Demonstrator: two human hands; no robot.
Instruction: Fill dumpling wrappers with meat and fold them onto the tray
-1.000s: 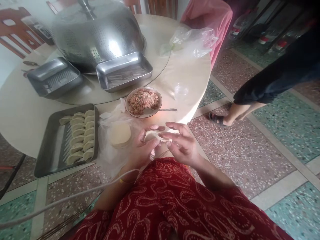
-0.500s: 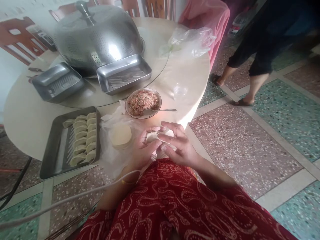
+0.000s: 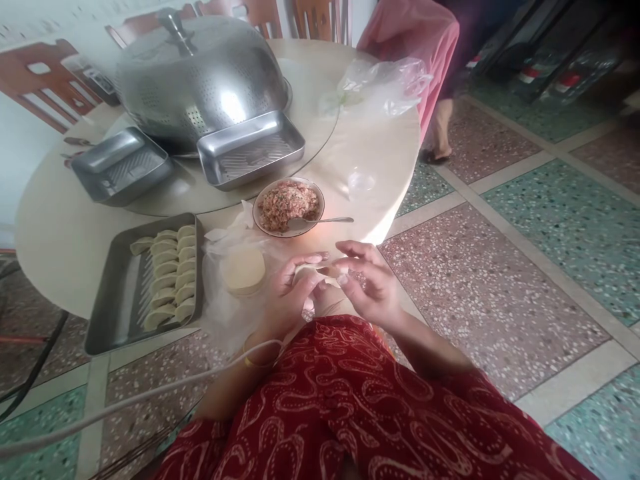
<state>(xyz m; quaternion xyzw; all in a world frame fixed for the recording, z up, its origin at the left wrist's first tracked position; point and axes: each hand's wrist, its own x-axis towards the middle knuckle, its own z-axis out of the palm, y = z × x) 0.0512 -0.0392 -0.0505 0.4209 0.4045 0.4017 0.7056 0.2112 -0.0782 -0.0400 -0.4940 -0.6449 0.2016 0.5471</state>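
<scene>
Beyond the hands stands the round table (image 3: 60,233), with a tray (image 3: 107,320) of folded dumplings left of the left hand (image 3: 287,297). Both hands meet above the lap, palms facing: left hand and right hand (image 3: 373,287) pinch 1 dumpling (image 3: 313,271) between their fingertips.

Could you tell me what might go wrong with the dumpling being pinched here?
The dumpling is pinched between the left hand and right hand past the table edge, over the lap; a slipped grip could drop it. Its seam looks partly open, so filling might leak.
</scene>
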